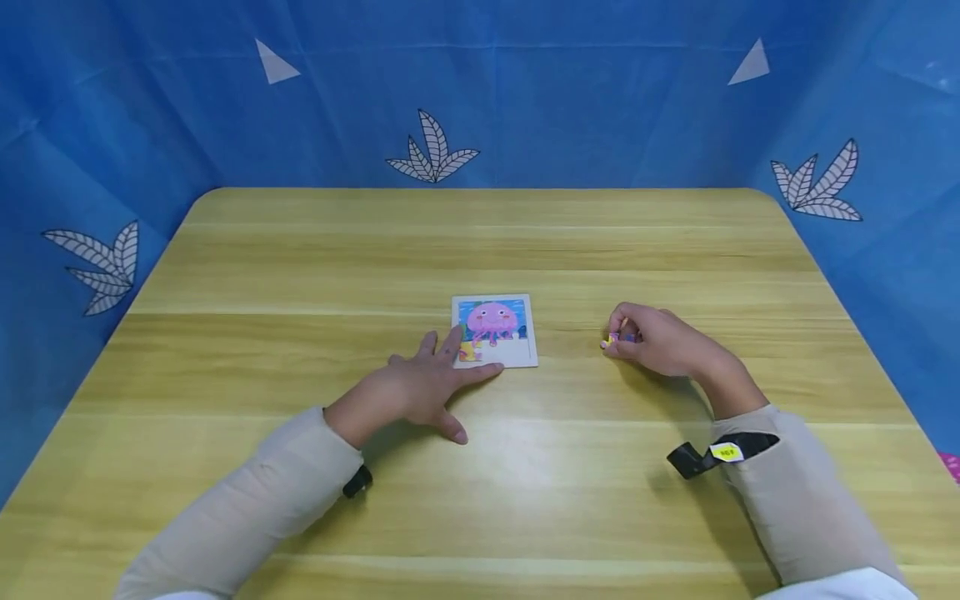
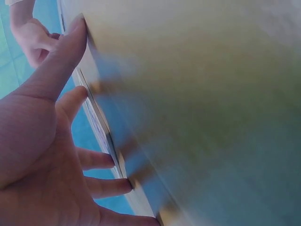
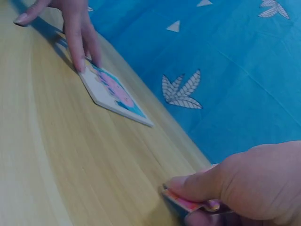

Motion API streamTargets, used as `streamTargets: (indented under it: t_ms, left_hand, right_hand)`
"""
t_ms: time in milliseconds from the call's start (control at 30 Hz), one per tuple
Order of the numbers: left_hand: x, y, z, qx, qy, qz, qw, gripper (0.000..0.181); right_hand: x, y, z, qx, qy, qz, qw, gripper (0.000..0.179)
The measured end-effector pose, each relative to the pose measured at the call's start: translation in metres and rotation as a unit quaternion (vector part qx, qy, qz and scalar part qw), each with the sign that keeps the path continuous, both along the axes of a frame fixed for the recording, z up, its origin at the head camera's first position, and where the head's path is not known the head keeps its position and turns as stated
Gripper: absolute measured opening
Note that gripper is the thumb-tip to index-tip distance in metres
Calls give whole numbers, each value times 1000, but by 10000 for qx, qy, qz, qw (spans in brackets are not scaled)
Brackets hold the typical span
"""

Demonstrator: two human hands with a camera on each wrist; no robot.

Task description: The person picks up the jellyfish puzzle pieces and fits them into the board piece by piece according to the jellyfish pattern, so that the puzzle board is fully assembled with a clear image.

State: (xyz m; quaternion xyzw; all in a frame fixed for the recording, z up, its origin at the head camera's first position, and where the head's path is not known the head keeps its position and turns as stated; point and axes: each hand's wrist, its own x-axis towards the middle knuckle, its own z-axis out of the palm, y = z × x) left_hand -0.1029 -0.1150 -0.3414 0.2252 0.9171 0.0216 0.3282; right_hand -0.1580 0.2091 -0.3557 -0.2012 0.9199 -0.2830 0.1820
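Note:
A square jigsaw puzzle board [image 1: 515,354] with a white frame lies on the table, showing a pink jellyfish [image 1: 492,318] on blue. Along its lower part the white backing is bare, except for a yellow and pink piece [image 1: 470,351] at the lower left. My left hand [image 1: 427,385] has its fingers spread, with fingertips touching the board's left and near edges. To the right of the board, my right hand [image 1: 660,340] pinches a small colourful puzzle piece [image 3: 186,201] between thumb and fingers, just over the table. Part of that piece is hidden by the fingers.
The wooden table [image 1: 315,250] has rounded far corners. Behind it and at its sides hangs a blue cloth [image 1: 570,100] with white leaf prints. Each sleeve carries a black wrist strap, the right strap [image 1: 693,460] hanging loose beside the forearm.

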Motion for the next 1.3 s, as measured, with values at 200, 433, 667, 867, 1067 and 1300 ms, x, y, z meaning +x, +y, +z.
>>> streamTargets:
  t_ms: [200, 433, 667, 867, 1067, 1300]
  left_hand:
    - [-1, 1, 2, 82, -53, 29, 9999, 94]
    - [-1, 0, 0, 49, -37, 36, 10000, 94]
    - [0, 0, -1, 27, -18, 36, 10000, 95]
    - [0, 0, -1, 21, -28, 18, 10000, 95]
    - [-1, 0, -1, 28, -44, 12, 10000, 94]
    - [-1, 0, 1, -8, -44, -15, 10000, 94]
  right_hand:
    - [-5, -21, -3, -229, 117, -280, 9993, 11]
    - [-8, -41, -8, -631, 11, -173, 9979, 17]
    - [-7, -61, -11, -1107, -140, -119, 9937, 17]
    - [-5, -79, -14, -1333, -193, 12, 9909, 15]
    - [-4, -93, -16, -1468, -138, 100, 9890, 16]
    - [-3, -105, -19, -1562, -177, 35, 9876, 15]
